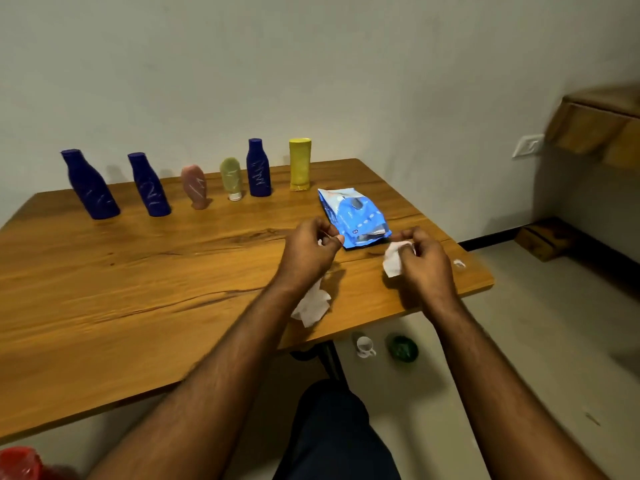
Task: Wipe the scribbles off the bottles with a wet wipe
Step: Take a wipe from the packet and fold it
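Observation:
Several bottles stand in a row at the back of the wooden table [104,271]: three dark blue bottles [90,184] [149,185] [258,168] with white scribbles, a pink tube [194,187] with scribbles, a pale green tube [231,179] and a yellow bottle [300,164]. A blue wet wipe pack [353,216] lies in front of the yellow bottle. My left hand [308,251] pinches a white wipe [311,306] that hangs below it. My right hand [424,261] holds a second piece of white wipe [393,259] near the pack.
A small white scrap [459,263] lies near the table's right edge. On the floor beneath stand a white cup [364,346] and a green object [402,347]. A wooden shelf [595,126] juts from the right wall. Something red [20,462] sits at the bottom left.

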